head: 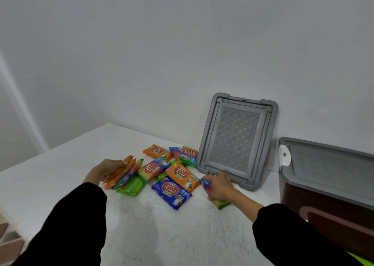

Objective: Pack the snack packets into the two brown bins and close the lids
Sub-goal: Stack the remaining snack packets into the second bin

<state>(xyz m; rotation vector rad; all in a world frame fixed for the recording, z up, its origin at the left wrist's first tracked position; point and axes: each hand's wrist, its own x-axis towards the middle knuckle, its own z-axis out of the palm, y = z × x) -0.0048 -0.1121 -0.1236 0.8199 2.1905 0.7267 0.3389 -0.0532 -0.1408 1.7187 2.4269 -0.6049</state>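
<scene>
Gathering step — left hand (107, 167) clasps a stack of packets (121, 173), right hand (219, 186) curls round one packet (222, 203) — next, probably, both go right into the brown bin (323, 211)

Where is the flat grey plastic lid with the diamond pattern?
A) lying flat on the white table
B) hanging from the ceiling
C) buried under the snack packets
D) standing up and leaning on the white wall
D: the flat grey plastic lid with the diamond pattern stands on its lower edge on the white table and tilts back against the white wall.
</scene>
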